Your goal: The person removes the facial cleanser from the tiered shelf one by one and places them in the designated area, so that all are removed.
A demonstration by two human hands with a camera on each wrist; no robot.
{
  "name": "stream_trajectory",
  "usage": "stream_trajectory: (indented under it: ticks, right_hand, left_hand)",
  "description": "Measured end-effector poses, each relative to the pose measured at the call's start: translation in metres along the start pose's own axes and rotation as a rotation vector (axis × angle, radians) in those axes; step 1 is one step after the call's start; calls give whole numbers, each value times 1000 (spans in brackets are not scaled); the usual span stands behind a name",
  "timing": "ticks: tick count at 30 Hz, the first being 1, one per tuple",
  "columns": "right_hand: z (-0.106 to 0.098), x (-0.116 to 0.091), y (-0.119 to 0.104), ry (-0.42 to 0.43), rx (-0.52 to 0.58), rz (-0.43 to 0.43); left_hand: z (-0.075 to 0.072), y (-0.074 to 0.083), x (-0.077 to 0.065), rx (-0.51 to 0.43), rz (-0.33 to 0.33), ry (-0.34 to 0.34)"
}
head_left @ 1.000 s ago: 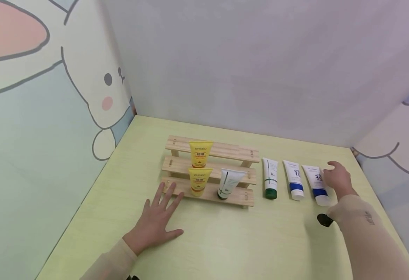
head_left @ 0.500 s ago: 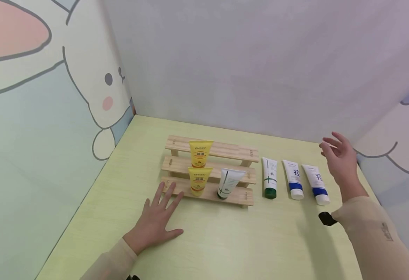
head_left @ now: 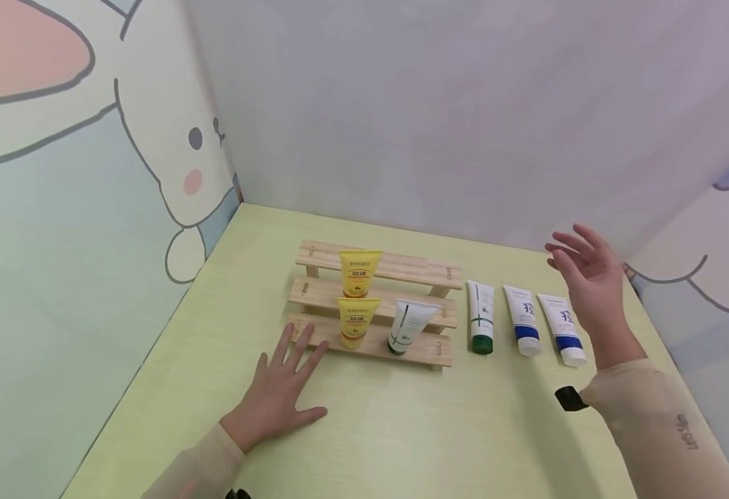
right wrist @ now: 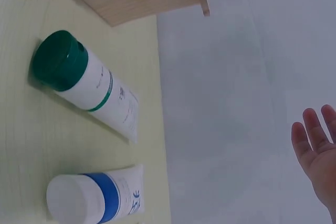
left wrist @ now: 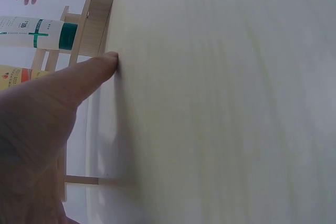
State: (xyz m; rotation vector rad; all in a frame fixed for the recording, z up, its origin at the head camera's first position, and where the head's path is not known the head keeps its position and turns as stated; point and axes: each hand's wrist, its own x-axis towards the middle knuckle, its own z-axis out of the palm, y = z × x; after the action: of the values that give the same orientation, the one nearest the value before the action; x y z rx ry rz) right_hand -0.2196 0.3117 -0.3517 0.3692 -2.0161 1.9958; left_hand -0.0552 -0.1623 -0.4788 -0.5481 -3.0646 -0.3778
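My left hand (head_left: 277,395) lies spread on the table, its fingertips at the left end of the three-tier wooden rack (head_left: 436,352). On the bottom tier stand a yellow tube (head_left: 357,322) and a white tube with a dark green cap (head_left: 411,324); another yellow tube (head_left: 359,273) stands on the tier above. My right hand (head_left: 595,287) is raised above the right side with relaxed fingers, holding nothing. Below it lie two white tubes with blue bands, one nearer the rack (head_left: 522,315) and one farther right (head_left: 560,324). Beside them lies a white tube with a green cap (right wrist: 113,95).
The pale yellow-green table (head_left: 389,430) meets a plain light back wall (head_left: 427,138). A side wall with a cartoon drawing (head_left: 152,159) rises at the left, and another (head_left: 701,242) stands close behind the right arm.
My right hand has lifted away from the rightmost blue-banded tube, then shifted slightly left in the air. The left hand and the tubes have stayed in place.
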Motion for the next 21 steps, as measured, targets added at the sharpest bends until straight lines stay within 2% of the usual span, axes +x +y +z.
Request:
stream_trajectory:
  ticks: [5,12,21]
  right_hand:
    - [27,-1,-10,-124,-93,-29]
    - [86,0,-23,-357,-217,-87]
    - [159,12,-35,-655,-381,-41]
  left_hand:
    - [0,-1,0,9,4,11]
    - [1,-1,0,7,0,1]
    - [1,-1,1,-24,-12,-20]
